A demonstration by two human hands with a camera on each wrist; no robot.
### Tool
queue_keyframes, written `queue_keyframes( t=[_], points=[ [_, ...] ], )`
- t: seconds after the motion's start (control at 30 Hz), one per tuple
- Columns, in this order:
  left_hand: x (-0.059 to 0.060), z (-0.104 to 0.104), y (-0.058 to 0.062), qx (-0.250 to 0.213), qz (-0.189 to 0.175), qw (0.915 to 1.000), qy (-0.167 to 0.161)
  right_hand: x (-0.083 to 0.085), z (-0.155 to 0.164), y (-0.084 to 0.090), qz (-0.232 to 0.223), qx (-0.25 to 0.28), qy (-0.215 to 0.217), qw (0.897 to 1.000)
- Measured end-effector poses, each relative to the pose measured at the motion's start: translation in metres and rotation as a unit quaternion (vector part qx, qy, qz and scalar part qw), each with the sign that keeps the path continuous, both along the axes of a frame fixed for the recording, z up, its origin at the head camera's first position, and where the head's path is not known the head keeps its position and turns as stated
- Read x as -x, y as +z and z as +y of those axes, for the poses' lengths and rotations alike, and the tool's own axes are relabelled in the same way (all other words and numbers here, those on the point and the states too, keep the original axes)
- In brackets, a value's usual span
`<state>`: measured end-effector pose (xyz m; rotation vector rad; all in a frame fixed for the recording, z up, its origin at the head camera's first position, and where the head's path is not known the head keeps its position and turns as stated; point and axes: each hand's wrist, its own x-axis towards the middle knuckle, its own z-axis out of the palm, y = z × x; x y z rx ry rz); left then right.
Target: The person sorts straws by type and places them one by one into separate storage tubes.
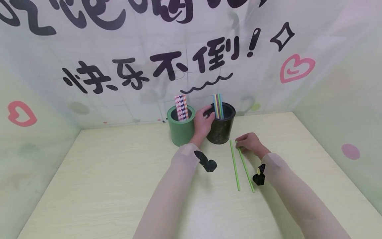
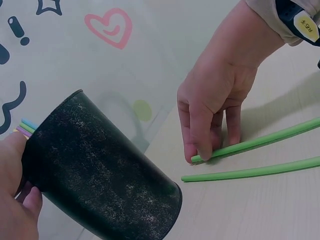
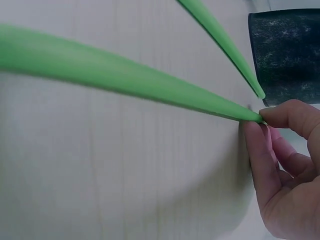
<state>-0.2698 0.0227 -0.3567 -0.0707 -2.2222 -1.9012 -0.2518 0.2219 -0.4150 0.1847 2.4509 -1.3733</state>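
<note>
At the back of the table, my left hand grips the rim of a black cup, its thumb on the near side. Several coloured straws stand in that cup. Just right of it, my right hand pinches the far end of a green straw between thumb and fingertips; the straw lies on the table or very near it. A second green straw lies alongside, untouched. In the right wrist view the fingertips of the right hand meet at the straw's tip.
A green cup holding several patterned straws stands left of the black cup, close to the left hand. The pale tabletop is bordered by a back wall hanging with black lettering and by side walls.
</note>
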Motion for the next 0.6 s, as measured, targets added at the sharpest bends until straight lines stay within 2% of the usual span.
queue_keyframes(
  t=[0.13,0.3,0.6],
  points=[
    [0.0,0.0,0.001,-0.003,-0.001,1.0,-0.003,0.001,0.003,0.004,-0.008,0.008,0.001,1.0],
    [-0.001,0.0,0.002,-0.004,-0.005,0.9999,-0.01,0.003,0.008,0.012,0.002,0.035,-0.014,0.999],
    [-0.002,-0.001,0.003,-0.008,-0.002,0.9999,-0.008,0.012,0.019,0.038,0.048,0.08,-0.023,0.995]
  ],
)
